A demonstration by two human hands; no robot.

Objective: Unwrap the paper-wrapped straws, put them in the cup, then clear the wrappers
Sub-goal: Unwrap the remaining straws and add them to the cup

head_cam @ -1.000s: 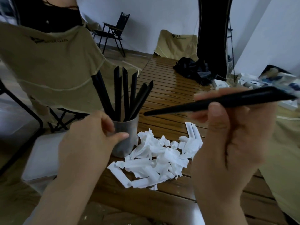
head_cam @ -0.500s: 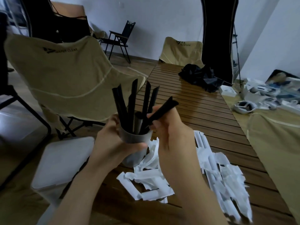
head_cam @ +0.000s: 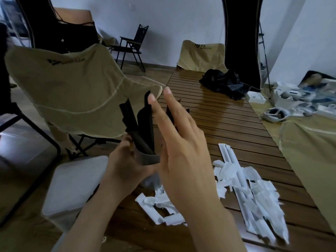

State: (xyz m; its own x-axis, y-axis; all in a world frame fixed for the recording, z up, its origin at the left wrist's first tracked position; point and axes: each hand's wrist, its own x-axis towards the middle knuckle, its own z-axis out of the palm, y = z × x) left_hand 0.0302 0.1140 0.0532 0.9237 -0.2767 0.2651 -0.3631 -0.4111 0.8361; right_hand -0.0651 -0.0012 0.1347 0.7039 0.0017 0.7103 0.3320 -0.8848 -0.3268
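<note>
Gripping the grey cup point(head_cam: 148, 158) from the left, the left hand point(head_cam: 125, 160) wraps its fingers round the wall and holds it at the near left edge of the slatted wooden bench point(head_cam: 214, 115). Black straws point(head_cam: 143, 128) stand in the cup, leaning apart at their tops. The right hand point(head_cam: 181, 151) hovers just right of the cup with its fingers point(head_cam: 154, 106) straight and spread, holding nothing; one fingertip lies against the top of a straw. Torn white wrappers point(head_cam: 254, 193) lie scattered on the bench near and right of the cup, some long tubes among them. A tan folding chair point(head_cam: 72, 84) stands left of the bench, and a crumpled black cloth point(head_cam: 223, 82) sits at its far end.
</note>
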